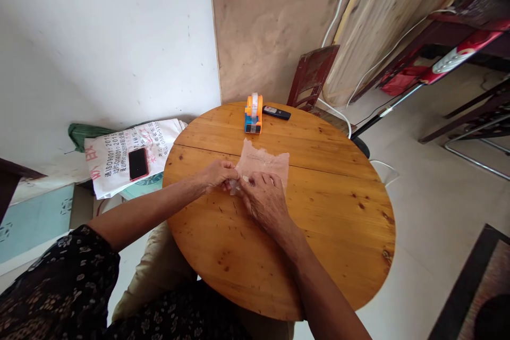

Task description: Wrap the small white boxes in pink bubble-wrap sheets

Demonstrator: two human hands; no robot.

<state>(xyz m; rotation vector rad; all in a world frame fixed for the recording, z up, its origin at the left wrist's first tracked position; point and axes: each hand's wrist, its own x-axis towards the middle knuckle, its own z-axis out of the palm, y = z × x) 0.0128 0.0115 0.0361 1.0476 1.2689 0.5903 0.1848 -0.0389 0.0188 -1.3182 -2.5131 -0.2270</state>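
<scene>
Tape dispenser (254,113) and remote (277,112) sit side by side near table's (338,212) far edge; chair (313,77) just past it. Phone (138,163) on white bag (113,162), left. Pink sheet (265,161) lies mid-table, under my hands. My left hand (221,174) pinches its left edge; my right hand (268,199) lies over it, fingers bent, can't tell if gripping.

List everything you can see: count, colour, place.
Table: one, orange-brown, centre.
Sheet: one, pink, on table.
Tape dispenser: one, orange and blue, on table.
Handheld device: one, black, right of dispenser.
Chair: one, dark red, beyond table.
Printed sack: one, white, left of table.
Phone: one, black and red, on sack.
Bundle: one, green, beside sack.
Pole: one, red and white, upper right.
Cables: several, white, right.
Sleeve: one, black patterned, lower left.
Left hand: one, bare, pinching sheet.
Right hand: one, bare, on sheet.
</scene>
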